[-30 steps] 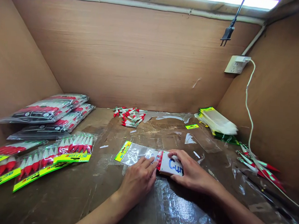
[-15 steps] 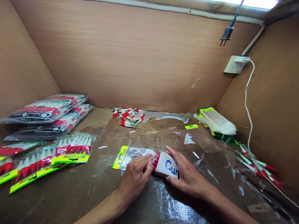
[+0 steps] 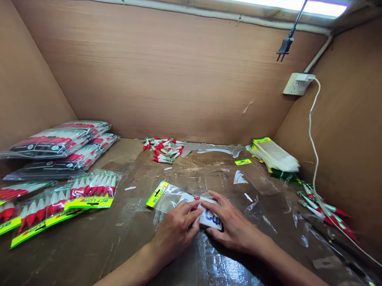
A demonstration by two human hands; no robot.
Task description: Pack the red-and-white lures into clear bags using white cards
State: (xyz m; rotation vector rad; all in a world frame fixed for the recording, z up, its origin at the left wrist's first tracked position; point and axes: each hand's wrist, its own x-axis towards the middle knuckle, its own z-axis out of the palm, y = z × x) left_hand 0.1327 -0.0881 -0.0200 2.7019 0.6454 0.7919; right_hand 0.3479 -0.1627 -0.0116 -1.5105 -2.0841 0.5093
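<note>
A clear plastic bag (image 3: pixel 170 196) with a yellow header lies flat in the middle of the taped brown table. My left hand (image 3: pixel 176 231) rests on the bag's open end, fingers curled and pinching its edge. My right hand (image 3: pixel 234 226) grips a white card with blue writing (image 3: pixel 211 217) that carries red lures. The card's red end sits at the bag's mouth, between my two hands. Most of the lures are hidden under my fingers.
Filled lure packs (image 3: pixel 91 191) lie in rows at the left, with stacked packs (image 3: pixel 57 141) behind them. Loose red-and-white lures (image 3: pixel 163 149) sit at the back. Empty bags (image 3: pixel 276 154) are piled at the right, near more lures (image 3: pixel 325 211) and a white cable.
My right hand has pushed the card leftwards toward the bag's mouth, so less of the card shows. My left hand has stayed on the bag's opening.
</note>
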